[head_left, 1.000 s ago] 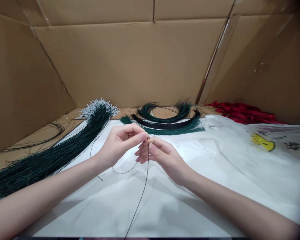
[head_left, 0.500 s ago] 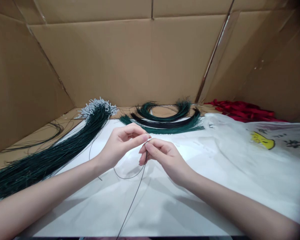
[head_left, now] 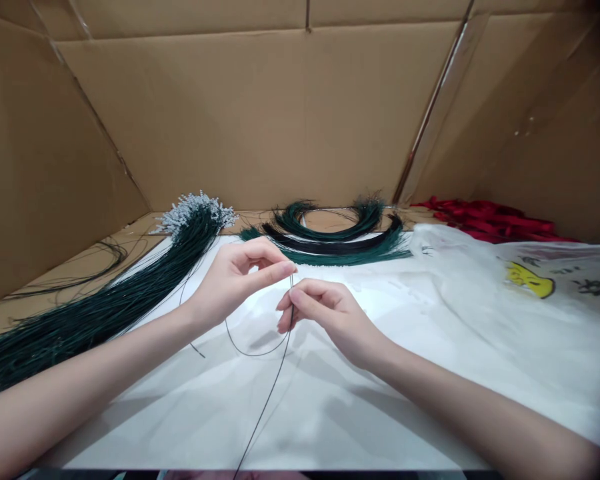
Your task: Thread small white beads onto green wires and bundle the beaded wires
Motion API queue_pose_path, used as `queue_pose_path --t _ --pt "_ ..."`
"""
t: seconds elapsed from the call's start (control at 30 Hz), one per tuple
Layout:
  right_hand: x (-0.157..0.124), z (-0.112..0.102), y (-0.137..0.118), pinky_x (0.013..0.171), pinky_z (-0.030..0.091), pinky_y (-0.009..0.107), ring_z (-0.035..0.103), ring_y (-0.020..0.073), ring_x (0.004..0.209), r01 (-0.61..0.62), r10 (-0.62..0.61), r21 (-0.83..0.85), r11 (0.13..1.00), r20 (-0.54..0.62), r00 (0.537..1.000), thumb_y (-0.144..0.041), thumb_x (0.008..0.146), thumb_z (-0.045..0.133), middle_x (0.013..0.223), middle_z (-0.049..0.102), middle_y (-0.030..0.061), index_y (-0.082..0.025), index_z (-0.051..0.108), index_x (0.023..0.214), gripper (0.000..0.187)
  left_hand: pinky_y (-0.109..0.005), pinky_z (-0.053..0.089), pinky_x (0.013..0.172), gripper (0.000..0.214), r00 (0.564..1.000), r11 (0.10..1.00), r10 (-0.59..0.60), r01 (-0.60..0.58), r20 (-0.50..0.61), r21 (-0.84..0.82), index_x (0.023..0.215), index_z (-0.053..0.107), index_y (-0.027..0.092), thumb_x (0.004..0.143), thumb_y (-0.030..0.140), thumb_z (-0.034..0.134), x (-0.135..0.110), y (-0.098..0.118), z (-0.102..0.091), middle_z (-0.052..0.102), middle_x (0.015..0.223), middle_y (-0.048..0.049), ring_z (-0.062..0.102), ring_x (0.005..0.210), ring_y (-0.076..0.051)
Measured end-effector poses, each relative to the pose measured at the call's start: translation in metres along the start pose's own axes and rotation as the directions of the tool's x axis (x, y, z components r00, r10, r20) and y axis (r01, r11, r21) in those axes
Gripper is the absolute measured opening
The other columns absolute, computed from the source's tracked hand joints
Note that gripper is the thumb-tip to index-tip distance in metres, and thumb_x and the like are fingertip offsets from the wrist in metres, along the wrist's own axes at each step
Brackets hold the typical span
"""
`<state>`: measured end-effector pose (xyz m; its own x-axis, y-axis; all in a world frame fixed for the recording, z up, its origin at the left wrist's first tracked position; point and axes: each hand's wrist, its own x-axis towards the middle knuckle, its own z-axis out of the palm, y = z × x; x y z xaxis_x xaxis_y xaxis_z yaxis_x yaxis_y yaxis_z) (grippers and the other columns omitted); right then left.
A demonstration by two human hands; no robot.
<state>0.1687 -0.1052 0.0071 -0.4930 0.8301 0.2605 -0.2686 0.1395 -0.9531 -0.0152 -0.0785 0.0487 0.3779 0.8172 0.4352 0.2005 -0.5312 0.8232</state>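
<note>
Between my two hands runs a thin dark cord [head_left: 271, 393], pinched at its upper part and trailing down over the table's front edge. My left hand [head_left: 247, 273] is closed, thumb and forefinger pinching the cord at the top. Just below and to the right, my right hand [head_left: 325, 313] pinches the same cord between thumb and forefinger. A loop of cord hangs to the left under my left hand. Left of my hands lies a thick bundle of dark green cords [head_left: 115, 307] with pale, whitish tips at the far end. Any knot at my fingertips is too small to make out.
Behind my hands, curved bundles of green and black cords [head_left: 330, 248] lie at the back. Red ribbon-like strips [head_left: 495, 220] are heaped at the back right, beside a translucent plastic bag [head_left: 510, 333] with yellow print. Cardboard walls [head_left: 230, 120] enclose the white tabletop [head_left: 190, 420].
My left hand has drawn slightly up and away from my right, so a short stretch of doubled cord now shows between the fingertips. My right hand has barely moved.
</note>
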Motion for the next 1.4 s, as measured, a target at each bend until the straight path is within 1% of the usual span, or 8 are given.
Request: queue_pose_path --t 0.37,0.5,0.63,0.73,0.87,1.1,1.23,1.4 --pt "0.0 -0.002 0.001 0.068 0.052 0.023 0.065 0.0095 0.062 -0.064 0.079 0.208 0.976 -0.06 0.995 -0.031 0.097 0.059 0.069 0.066 -0.0009 -0.015 0.063 0.083 0.022 -0.028 0.043 0.067 0.02 0.998 0.992 0.015 -0.023 0.063 0.126 0.081 0.072 0.017 0.09 0.035 0.065 0.004 -0.005 0.0 0.066 0.082 -0.003 0.059 0.077 -0.015" --pt "-0.006 -0.014 0.0 0.063 0.05 0.02 0.063 0.0082 0.059 -0.13 0.139 0.315 0.94 -0.007 0.99 -0.025 0.097 0.057 0.064 0.061 -0.0022 -0.014 0.063 0.081 0.02 -0.027 0.043 0.069 0.018 0.989 0.895 0.057 -0.11 0.134 0.433 0.092 0.072 0.019 0.091 0.034 0.062 0.02 -0.039 -0.021 0.068 0.092 -0.0039 0.06 0.083 -0.016" --pt "-0.012 -0.025 0.002 0.058 0.048 0.019 0.063 0.0087 0.057 -0.2 0.197 0.365 0.909 0.045 0.979 -0.025 0.096 0.059 0.061 0.059 -0.0024 -0.013 0.063 0.08 0.021 -0.028 0.041 0.067 0.022 0.991 0.717 -0.061 -0.039 0.119 0.696 0.101 0.063 0.019 0.089 0.037 0.061 0.029 -0.083 -0.038 0.063 0.088 -0.0027 0.057 0.075 -0.016" --pt "-0.014 -0.028 0.005 0.058 0.048 0.019 0.063 0.009 0.057 -0.221 0.213 0.384 0.897 0.063 0.975 -0.026 0.095 0.06 0.061 0.06 -0.0019 -0.013 0.063 0.08 0.02 -0.027 0.038 0.062 0.023 0.989 0.695 -0.096 -0.016 0.115 0.719 0.107 0.057 0.019 0.089 0.033 0.057 0.031 -0.101 -0.041 0.061 0.079 0.0 0.055 0.068 -0.016" --pt "-0.015 -0.03 0.01 0.058 0.047 0.019 0.063 0.0092 0.057 -0.252 0.232 0.395 0.884 0.097 0.968 -0.028 0.094 0.062 0.061 0.06 -0.0019 -0.013 0.063 0.08 0.02 -0.028 0.035 0.065 0.021 0.993 0.671 -0.053 -0.046 0.11 0.74 0.109 0.056 0.018 0.091 0.028 0.052 0.035 -0.099 -0.036 0.059 0.081 -0.0013 0.053 0.07 -0.017" --pt "-0.023 -0.027 0.015 0.053 0.047 0.019 0.062 0.0096 0.053 -0.286 0.255 0.388 0.876 0.131 0.958 -0.031 0.09 0.067 0.057 0.058 -0.0036 -0.014 0.062 0.079 0.02 -0.028 0.038 0.073 0.014 0.956 0.686 -0.056 -0.173 0.288 0.706 0.09 0.066 0.018 0.088 0.031 0.059 0.047 -0.096 -0.019 0.063 0.085 -0.0047 0.056 0.08 -0.019" --pt "-0.028 -0.023 0.012 0.044 0.041 0.017 0.06 0.0091 0.049 -0.319 0.277 0.34 0.885 0.168 0.946 -0.033 0.089 0.066 0.056 0.058 -0.0034 -0.015 0.061 0.08 0.021 -0.028 0.039 0.077 0.014 0.95 0.707 -0.035 -0.196 0.311 0.68 0.089 0.067 0.018 0.088 0.03 0.061 0.052 -0.102 -0.014 0.065 0.085 -0.0045 0.056 0.081 -0.019" --pt "-0.028 -0.021 0.01 0.041 0.032 0.017 0.05 0.006 0.044 -0.314 0.293 0.255 0.915 0.117 0.949 -0.035 0.088 0.066 0.053 0.054 -0.0043 -0.015 0.061 0.078 0.023 -0.03 0.037 0.079 0.011 0.945 0.71 -0.025 -0.214 0.327 0.671 0.082 0.067 0.018 0.087 0.027 0.063 0.056 -0.111 -0.01 0.066 0.084 -0.0049 0.055 0.083 -0.02"
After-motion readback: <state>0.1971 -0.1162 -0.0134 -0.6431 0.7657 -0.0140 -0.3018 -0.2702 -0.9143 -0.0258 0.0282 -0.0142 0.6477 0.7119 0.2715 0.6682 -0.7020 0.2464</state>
